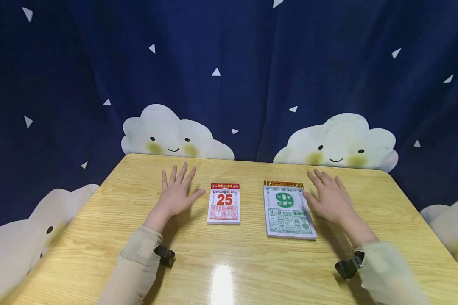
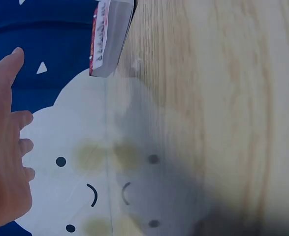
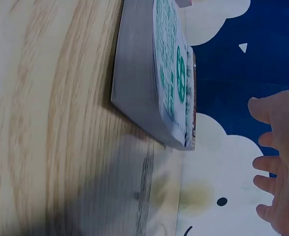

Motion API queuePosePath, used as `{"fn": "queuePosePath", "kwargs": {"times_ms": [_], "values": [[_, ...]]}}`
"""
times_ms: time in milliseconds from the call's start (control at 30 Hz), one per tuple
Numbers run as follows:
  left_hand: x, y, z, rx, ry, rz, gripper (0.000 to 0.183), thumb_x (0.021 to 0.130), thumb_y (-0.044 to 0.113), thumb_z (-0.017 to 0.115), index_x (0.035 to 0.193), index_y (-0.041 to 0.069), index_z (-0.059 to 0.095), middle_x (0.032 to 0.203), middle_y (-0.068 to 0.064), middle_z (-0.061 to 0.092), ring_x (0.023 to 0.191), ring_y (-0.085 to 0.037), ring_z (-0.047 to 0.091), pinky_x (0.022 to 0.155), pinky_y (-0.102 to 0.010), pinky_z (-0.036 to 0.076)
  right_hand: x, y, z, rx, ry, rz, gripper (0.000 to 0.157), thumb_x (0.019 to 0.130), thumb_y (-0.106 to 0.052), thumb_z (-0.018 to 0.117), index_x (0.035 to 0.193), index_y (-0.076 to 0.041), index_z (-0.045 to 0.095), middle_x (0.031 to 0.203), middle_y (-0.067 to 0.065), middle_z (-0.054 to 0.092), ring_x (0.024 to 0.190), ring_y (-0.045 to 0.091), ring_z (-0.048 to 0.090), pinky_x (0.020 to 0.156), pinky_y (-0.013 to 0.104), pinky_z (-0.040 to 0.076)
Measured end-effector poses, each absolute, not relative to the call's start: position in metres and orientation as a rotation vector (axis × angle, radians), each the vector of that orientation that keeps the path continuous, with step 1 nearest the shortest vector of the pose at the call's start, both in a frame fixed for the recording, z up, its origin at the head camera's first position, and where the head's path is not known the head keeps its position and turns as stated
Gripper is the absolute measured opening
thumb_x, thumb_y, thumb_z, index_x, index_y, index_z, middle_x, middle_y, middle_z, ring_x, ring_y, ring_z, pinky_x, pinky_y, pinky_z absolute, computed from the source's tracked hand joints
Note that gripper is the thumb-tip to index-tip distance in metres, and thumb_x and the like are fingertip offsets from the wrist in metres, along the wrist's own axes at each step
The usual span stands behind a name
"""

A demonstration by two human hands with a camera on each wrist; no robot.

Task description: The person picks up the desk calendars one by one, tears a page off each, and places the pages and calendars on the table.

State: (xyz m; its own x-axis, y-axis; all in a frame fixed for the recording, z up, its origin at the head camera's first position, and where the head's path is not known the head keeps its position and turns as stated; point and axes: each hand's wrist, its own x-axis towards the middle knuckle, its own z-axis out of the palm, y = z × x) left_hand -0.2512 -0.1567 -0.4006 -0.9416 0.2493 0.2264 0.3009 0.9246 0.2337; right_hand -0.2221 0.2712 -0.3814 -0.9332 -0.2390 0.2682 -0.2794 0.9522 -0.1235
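Note:
Two tear-off calendars lie face up on the wooden table. The smaller one (image 1: 224, 205) has a red header and a red 25; its edge and side (image 2: 107, 39) show at the top of the left wrist view. A larger, thicker calendar (image 1: 290, 214) bears a green 9, and its page block (image 3: 139, 73) fills the middle of the right wrist view. My left hand (image 1: 175, 192), fingers spread, is left of the small calendar, apart from it. Over the right side of the large calendar is my right hand (image 1: 330, 197), fingers extended, holding nothing; whether its thumb touches the calendar I cannot tell.
A dark blue curtain (image 1: 244, 84) with white triangles and smiling clouds hangs behind and beside the table (image 1: 198, 267). Each wrist wears a small black camera, the left one (image 1: 165, 255) and the right one (image 1: 349, 266). Light glares on the front of the tabletop.

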Motion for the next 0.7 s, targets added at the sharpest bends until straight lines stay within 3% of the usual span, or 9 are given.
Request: {"fn": "queuePosePath", "kwargs": {"times_ms": [433,700], "values": [[-0.245,-0.151,-0.4,-0.382,-2.933,-0.541,0.068,0.091,0.053,0.038,0.145,0.014,0.023,0.151,-0.013,0.016,0.137,-0.038,0.01,0.107,-0.06,0.0,-0.226,0.24,-0.391,0.452,-2.805,0.243,0.057,0.087,-0.033,0.054,0.134,-0.003,0.041,0.136,0.021,0.04,0.122,0.04,0.037,0.103,0.058,0.022],[-0.242,-0.147,-0.402,-0.384,-2.921,-0.54,0.067,0.091,0.048,0.041,0.143,0.008,0.026,0.145,-0.017,0.029,0.131,-0.038,0.028,0.107,-0.056,0.017,-0.229,0.22,-0.394,0.483,-2.789,0.324,0.05,0.088,-0.031,0.055,0.129,-0.003,0.048,0.129,0.019,0.049,0.117,0.039,0.045,0.097,0.056,0.032]]}}
